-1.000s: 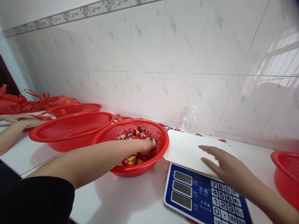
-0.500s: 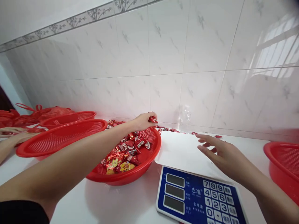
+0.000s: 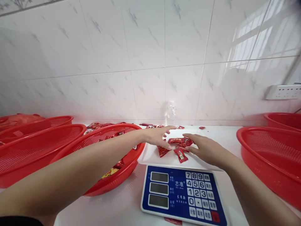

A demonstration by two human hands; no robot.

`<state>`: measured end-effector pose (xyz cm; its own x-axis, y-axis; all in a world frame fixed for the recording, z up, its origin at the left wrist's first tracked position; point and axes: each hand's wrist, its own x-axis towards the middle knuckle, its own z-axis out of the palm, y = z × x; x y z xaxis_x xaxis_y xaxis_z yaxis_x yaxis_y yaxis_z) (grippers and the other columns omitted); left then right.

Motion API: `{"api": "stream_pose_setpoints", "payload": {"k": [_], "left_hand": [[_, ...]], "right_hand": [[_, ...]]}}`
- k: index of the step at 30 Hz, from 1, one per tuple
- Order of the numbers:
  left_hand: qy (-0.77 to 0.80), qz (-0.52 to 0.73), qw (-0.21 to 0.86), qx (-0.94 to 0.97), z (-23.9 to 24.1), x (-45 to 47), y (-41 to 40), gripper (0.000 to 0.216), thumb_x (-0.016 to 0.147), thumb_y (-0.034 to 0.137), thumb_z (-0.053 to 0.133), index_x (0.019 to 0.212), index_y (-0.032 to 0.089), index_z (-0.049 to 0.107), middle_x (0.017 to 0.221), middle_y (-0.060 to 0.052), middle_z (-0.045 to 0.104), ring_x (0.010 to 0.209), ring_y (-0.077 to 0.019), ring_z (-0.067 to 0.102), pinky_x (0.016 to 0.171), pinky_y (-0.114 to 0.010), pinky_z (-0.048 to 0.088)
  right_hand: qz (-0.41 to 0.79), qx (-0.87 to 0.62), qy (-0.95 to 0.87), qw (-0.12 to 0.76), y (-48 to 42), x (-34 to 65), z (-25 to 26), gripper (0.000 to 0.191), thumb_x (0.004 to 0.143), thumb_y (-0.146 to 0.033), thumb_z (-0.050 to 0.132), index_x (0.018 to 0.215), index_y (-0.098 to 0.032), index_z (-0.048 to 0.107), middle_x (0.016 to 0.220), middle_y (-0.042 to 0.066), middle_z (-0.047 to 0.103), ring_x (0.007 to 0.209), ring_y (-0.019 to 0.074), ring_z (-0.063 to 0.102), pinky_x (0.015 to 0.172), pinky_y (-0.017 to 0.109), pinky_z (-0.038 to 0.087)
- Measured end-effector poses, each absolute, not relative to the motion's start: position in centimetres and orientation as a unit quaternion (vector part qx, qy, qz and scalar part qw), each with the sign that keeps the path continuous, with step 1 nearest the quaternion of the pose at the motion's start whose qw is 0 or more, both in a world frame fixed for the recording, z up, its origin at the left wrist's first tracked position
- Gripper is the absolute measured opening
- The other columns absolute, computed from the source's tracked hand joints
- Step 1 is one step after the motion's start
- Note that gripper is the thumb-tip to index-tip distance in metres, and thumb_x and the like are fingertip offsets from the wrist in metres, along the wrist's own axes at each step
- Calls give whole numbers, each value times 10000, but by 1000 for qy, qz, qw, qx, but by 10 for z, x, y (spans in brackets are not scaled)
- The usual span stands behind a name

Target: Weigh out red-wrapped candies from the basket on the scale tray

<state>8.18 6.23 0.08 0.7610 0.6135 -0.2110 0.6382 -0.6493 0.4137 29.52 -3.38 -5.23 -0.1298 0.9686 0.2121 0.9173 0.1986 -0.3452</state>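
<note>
A blue-faced electronic scale (image 3: 183, 194) with a white weighing plate (image 3: 150, 157) stands in front of me. Several red wrapped candies (image 3: 180, 154) lie on the plate. My left hand (image 3: 158, 137) hovers over the plate's left part with fingers stretched out, holding nothing. My right hand (image 3: 205, 148) rests on the plate's right part, fingers spread and touching the candies. To the left, a red mesh basket (image 3: 131, 157) holds more wrapped candies (image 3: 110, 172).
Two more red baskets (image 3: 30, 147) overlap at the left. Another red basket (image 3: 270, 157) stands at the right, with one more (image 3: 283, 119) behind it. Loose candies (image 3: 94, 125) lie along the tiled wall. A clear bottle (image 3: 171, 113) stands at the wall. A wall socket (image 3: 283, 91) is at the right.
My left hand lifted candies out of the basket, carried them right and released them on the scale plate. My right hand moved in onto the candies. The view shifted right.
</note>
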Motion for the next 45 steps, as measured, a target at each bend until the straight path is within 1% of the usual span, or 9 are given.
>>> {"api": "stream_pose_setpoints", "payload": {"k": [6,12,18,22,26,32,38,41,45], "left_hand": [[385,-74,162,905,-4,67,68,669,687,503,622,1291,277,447,1305,-44,510,1119,-233,504,899,-319,398],[396,14,195,897,-3,51,69,528,773,427,544,1258,236,466,1186,-38,589,1037,-172,556,851,-255,422],[543,93,93,830,-20,-15,102,281,801,316,424,987,161,566,937,-54,650,855,-193,602,705,-276,458],[561,-38,90,822,-53,-55,102,446,680,365,611,1078,169,562,1111,-107,609,1002,-277,578,794,-333,461],[556,-131,35,820,-79,-60,99,816,641,455,660,1352,218,337,1416,-175,310,1239,-370,384,943,-442,382],[561,-135,-18,816,-83,-45,102,567,689,440,610,1187,192,501,1249,-160,450,1105,-354,491,899,-471,410],[545,-125,15,829,-78,-50,98,356,660,224,607,1011,192,565,1117,-94,558,850,-223,604,727,-314,487],[534,-108,14,838,-62,-54,103,326,618,111,583,935,187,580,988,-71,633,868,-232,600,744,-301,478],[542,47,0,839,-22,-41,103,360,667,101,482,1011,185,549,1069,-47,624,986,-212,570,835,-285,452]], "right_hand": [[91,-630,-746,197,-28,301,-52,422,857,-391,430,1256,-269,497,1247,56,578,1072,256,564,873,406,449],[103,-578,-775,237,-28,294,-56,452,858,-321,441,1308,-292,447,1330,11,512,1188,211,486,967,374,410],[56,-612,-755,228,-21,300,-67,440,861,-352,413,1299,-328,456,1317,-11,523,1145,243,530,930,423,449],[54,-604,-760,232,-17,299,-77,434,860,-461,405,1281,-377,469,1287,-31,550,1110,263,561,886,434,489],[60,-592,-771,228,-17,297,-83,437,858,-480,411,1283,-394,464,1297,-42,541,1114,265,559,870,427,508],[58,-609,-759,225,-16,299,-86,438,862,-539,376,1267,-401,471,1285,-43,551,1100,260,568,874,453,504],[52,-605,-761,227,-17,296,-83,433,862,-526,378,1256,-387,491,1274,-24,562,1086,270,577,853,447,510],[52,-615,-756,220,-19,295,-78,445,860,-509,380,1273,-374,473,1267,-29,568,1089,264,572,858,439,502],[47,-630,-749,201,-23,295,-69,468,862,-444,387,1311,-324,436,1302,-19,539,1127,242,542,913,430,459]]}}
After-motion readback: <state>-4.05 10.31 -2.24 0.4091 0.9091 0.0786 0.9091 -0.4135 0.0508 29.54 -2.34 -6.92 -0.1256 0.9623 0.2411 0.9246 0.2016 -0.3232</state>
